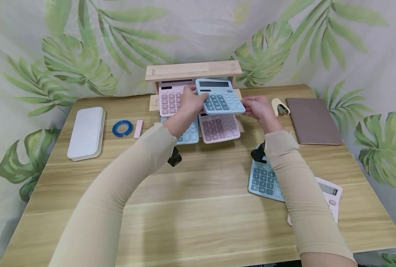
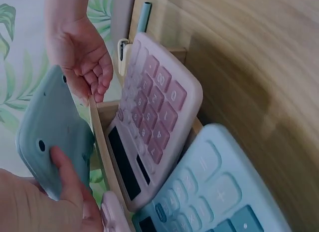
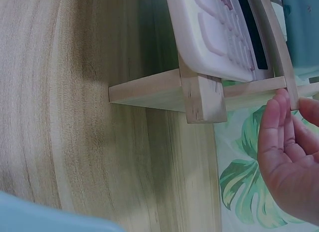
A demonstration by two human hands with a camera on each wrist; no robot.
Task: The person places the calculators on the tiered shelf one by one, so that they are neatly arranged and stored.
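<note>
At the front of the wooden rack (image 1: 192, 70), held a blue calculator (image 1: 219, 97) with the left hand (image 1: 192, 104), thumb on top by the keys and fingers tucked behind. Pinched the end of a rack bar (image 3: 282, 57) between thumb and fingers of the right hand (image 1: 258, 109), close to the calculator's near right corner.

Pointed the calculator's screen end away, toward the leafy cloth (image 1: 201, 40), and its bottom keys back toward the body. Ran its long side from far to near, with a small slant to the right at the near end. Tipped its face up.

Saw only its back from the left wrist. Could read nothing on its dark screen. Could not tell about any touch between its far end and the rack.

Just left of it, saw an upper pink calculator (image 1: 171, 100), partly covered by the left hand. Below, saw a lower pink calculator (image 1: 219, 129), with its top hidden by the held one, and a lower blue calculator (image 1: 188, 133), mostly behind the left arm.

Farther out on the table (image 1: 211, 193), spotted a cream stapler (image 1: 275, 103) and a brown notebook (image 1: 313, 120) on the right. Nearer the body, found a flat blue calculator (image 1: 263, 181) and a pale pink calculator (image 1: 331, 202), both partly blocked by the right sleeve (image 1: 298, 193). On the left, spotted a blue tape ring (image 1: 129, 129), a thin pink block (image 1: 138, 128) and a white case (image 1: 86, 133).
</note>
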